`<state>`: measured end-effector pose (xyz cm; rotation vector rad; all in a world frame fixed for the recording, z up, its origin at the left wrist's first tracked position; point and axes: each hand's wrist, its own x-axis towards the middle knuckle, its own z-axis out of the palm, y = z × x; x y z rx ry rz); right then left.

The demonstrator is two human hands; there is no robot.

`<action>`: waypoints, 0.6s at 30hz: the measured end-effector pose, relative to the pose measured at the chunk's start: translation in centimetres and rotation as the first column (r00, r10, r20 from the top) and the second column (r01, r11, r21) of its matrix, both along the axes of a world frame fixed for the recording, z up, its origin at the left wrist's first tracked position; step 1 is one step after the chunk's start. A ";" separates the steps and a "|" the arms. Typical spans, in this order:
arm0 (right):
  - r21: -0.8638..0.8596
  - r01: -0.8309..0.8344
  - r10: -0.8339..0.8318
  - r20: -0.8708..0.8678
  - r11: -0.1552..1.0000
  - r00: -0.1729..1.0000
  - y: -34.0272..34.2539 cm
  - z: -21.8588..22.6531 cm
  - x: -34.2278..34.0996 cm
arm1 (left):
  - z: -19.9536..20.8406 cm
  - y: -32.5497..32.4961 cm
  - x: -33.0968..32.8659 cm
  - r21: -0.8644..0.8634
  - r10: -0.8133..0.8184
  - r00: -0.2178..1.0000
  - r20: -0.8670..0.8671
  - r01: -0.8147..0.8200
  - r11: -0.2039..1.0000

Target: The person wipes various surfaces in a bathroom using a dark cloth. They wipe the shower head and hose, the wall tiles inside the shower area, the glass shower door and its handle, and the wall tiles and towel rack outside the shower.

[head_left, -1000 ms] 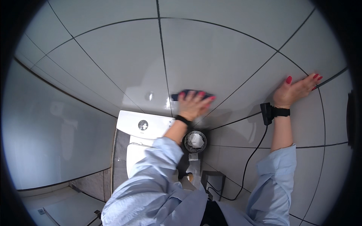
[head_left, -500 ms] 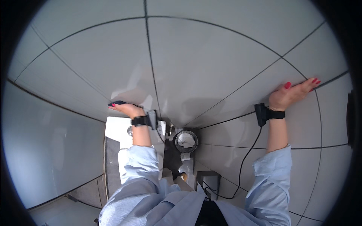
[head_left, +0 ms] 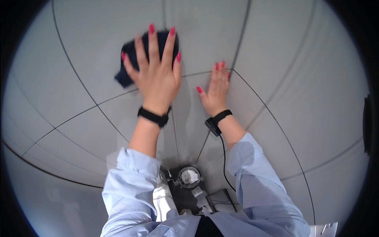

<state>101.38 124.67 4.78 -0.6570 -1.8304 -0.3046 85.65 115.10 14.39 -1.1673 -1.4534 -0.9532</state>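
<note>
My left hand lies flat with its fingers spread over a dark navy cloth, pressing it to the light grey tiled wall. The cloth looks bunched and sticks out past the fingers at the left and top; the rest is under the hand. To the right and lower, my right hand is open, its palm side toward the wall near a corner where grout lines meet. Nothing shows in it. Both wrists wear black straps, and a cable runs down from the device on the right one.
Far below stand a round bin with white paper inside, a white toilet partly behind my left sleeve, and a dark grey box. Walls meet at a corner ahead of my right hand.
My left hand has moved up and right, carrying the cloth with it onto the upper wall. My right hand has shifted left, closer to the left one. The view has turned.
</note>
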 end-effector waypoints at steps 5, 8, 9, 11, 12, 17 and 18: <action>-0.241 -0.186 0.157 -0.136 0.952 0.978 -5.3 2.4 4.4 | 4.4 4.0 4.7 -0.105 -0.101 0.969 -0.225 0.079 0.991; -0.182 -0.358 0.254 -0.428 0.916 0.867 -10.7 2.3 8.4 | 1.2 6.8 6.6 -0.211 -0.232 0.929 -0.287 0.175 0.962; -0.160 -0.387 0.265 -0.495 0.908 0.827 -12.2 1.7 9.8 | -1.2 7.3 7.0 -0.263 -0.239 0.905 -0.353 0.149 0.953; -0.318 -0.614 0.386 -0.550 0.722 0.740 -15.5 0.0 13.4 | -7.4 7.3 7.4 -0.475 -0.312 0.882 -0.354 0.117 0.872; -0.356 -0.617 0.381 -0.544 0.702 0.747 -17.5 -0.8 14.8 | -11.5 7.7 6.7 -0.510 -0.224 0.880 -0.418 -0.023 0.860; -0.497 -0.698 0.276 -0.675 0.515 0.684 -25.3 -3.5 22.2 | -22.8 3.5 3.2 -0.712 -0.349 0.812 -0.468 -0.112 0.693; -0.578 -0.662 0.228 -0.646 0.477 0.729 -27.6 -3.4 22.9 | -23.3 2.7 2.2 -0.685 -0.367 0.796 -0.480 -0.080 0.724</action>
